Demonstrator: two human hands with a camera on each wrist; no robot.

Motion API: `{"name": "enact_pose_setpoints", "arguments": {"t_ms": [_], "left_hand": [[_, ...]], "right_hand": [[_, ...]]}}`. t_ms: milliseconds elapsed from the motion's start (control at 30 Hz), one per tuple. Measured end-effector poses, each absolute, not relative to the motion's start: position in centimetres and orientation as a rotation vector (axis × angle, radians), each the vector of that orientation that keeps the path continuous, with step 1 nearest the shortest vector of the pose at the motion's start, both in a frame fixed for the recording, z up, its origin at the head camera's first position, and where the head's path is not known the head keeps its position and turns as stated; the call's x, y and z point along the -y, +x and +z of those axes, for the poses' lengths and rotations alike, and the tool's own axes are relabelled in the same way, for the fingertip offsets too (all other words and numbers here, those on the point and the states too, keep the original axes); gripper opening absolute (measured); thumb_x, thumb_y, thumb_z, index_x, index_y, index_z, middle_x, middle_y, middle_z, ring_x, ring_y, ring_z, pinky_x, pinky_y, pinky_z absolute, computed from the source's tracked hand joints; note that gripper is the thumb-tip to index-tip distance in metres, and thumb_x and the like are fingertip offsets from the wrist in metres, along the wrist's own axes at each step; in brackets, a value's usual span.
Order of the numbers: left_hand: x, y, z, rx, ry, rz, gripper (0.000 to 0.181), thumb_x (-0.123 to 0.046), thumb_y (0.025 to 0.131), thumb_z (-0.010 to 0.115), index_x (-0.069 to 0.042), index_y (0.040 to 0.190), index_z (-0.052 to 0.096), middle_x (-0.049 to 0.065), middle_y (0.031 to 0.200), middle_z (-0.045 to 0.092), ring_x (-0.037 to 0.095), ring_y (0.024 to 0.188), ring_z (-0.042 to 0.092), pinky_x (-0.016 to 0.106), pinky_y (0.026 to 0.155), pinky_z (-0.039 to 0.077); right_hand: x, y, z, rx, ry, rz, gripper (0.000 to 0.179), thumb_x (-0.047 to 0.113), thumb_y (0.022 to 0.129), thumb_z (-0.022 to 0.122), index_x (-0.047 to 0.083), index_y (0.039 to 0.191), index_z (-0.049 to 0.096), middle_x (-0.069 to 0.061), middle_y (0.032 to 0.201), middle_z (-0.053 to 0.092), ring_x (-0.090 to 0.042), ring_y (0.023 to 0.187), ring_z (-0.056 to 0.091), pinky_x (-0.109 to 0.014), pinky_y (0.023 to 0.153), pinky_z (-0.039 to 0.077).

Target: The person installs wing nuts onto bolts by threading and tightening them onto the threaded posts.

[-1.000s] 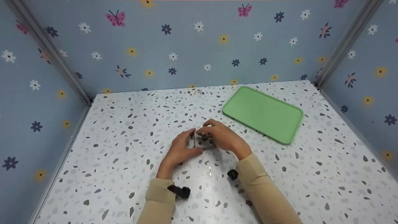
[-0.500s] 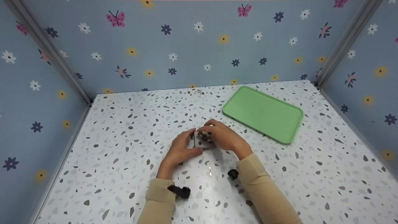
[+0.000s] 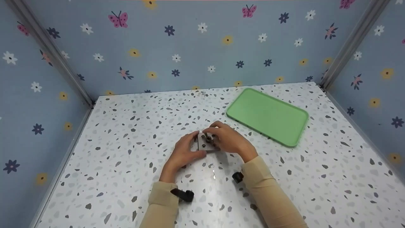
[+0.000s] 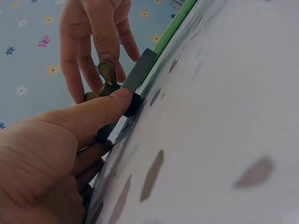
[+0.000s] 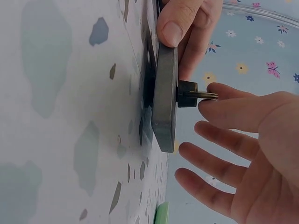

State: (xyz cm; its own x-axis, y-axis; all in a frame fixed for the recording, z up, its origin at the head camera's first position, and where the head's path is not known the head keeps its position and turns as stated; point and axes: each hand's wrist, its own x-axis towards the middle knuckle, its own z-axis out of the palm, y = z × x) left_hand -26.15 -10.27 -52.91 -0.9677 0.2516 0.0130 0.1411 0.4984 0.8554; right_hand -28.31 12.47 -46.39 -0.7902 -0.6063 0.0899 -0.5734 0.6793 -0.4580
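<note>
A small grey metal block (image 3: 205, 147) with several holes lies just above the speckled table. My left hand (image 3: 184, 151) grips its left part, the thumb (image 4: 105, 109) on the near edge and the fingers at the far edge. From the block's top face stands a wing nut (image 4: 107, 72) with brass-coloured wings and a dark hub (image 5: 187, 93). My right hand (image 3: 231, 139) pinches a wing between thumb and forefinger in the right wrist view, its other fingers spread loosely. In the head view the right hand covers the block's right part.
A green tray (image 3: 269, 115) lies at the back right of the white speckled table (image 3: 142, 126). Blue flowered panels (image 3: 196, 47) close off the back and sides. Each sleeve carries a black wrist camera (image 3: 189, 195).
The right fingertips have shifted slightly right and the wing nut's wings have turned, showing more of the block's holes. The left hand and block stay put.
</note>
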Motion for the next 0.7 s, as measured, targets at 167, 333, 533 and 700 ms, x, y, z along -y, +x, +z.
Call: {"name": "enact_pose_setpoints", "arguments": {"t_ms": [167, 333, 533, 700], "left_hand": [[10.27, -26.16, -52.93, -2.619, 0.344, 1.487, 0.093, -0.032, 0.082, 0.089, -0.018, 0.162, 0.044, 0.007, 0.162, 0.049, 0.034, 0.153, 0.039, 0.055, 0.128, 0.026], [10.27, -26.17, -52.93, -2.618, 0.343, 1.495, 0.093, -0.031, 0.082, 0.090, -0.018, 0.162, 0.045, 0.007, 0.160, 0.051, 0.034, 0.149, 0.042, 0.055, 0.127, 0.028], [10.27, -26.24, -53.00, -2.617, 0.334, 1.496, 0.093, -0.030, 0.082, 0.089, -0.017, 0.163, 0.044, 0.006, 0.159, 0.052, 0.033, 0.144, 0.046, 0.055, 0.125, 0.030], [10.26, -26.23, -52.91, -2.614, 0.315, 1.477, 0.094, -0.029, 0.082, 0.089, -0.018, 0.163, 0.043, 0.005, 0.158, 0.052, 0.031, 0.137, 0.049, 0.053, 0.123, 0.033]], "right_hand": [[-12.56, -28.28, -46.31, -2.823, -0.980, -0.728, 0.046, -0.001, 0.101, 0.065, 0.012, 0.144, 0.066, -0.015, 0.142, 0.059, -0.033, 0.128, 0.059, -0.048, 0.110, 0.053], [-12.53, -28.23, -46.24, -2.842, -0.940, -0.721, 0.043, 0.007, 0.101, 0.071, 0.012, 0.143, 0.067, -0.015, 0.143, 0.058, -0.033, 0.128, 0.059, -0.049, 0.109, 0.052], [-12.49, -28.29, -46.28, -2.858, -0.898, -0.735, 0.040, 0.012, 0.101, 0.073, 0.011, 0.140, 0.068, -0.015, 0.142, 0.058, -0.033, 0.128, 0.058, -0.050, 0.108, 0.052], [-12.43, -28.30, -46.28, -2.869, -0.884, -0.751, 0.039, 0.014, 0.099, 0.075, 0.011, 0.138, 0.068, -0.015, 0.138, 0.060, -0.032, 0.124, 0.059, -0.049, 0.107, 0.052]]}}
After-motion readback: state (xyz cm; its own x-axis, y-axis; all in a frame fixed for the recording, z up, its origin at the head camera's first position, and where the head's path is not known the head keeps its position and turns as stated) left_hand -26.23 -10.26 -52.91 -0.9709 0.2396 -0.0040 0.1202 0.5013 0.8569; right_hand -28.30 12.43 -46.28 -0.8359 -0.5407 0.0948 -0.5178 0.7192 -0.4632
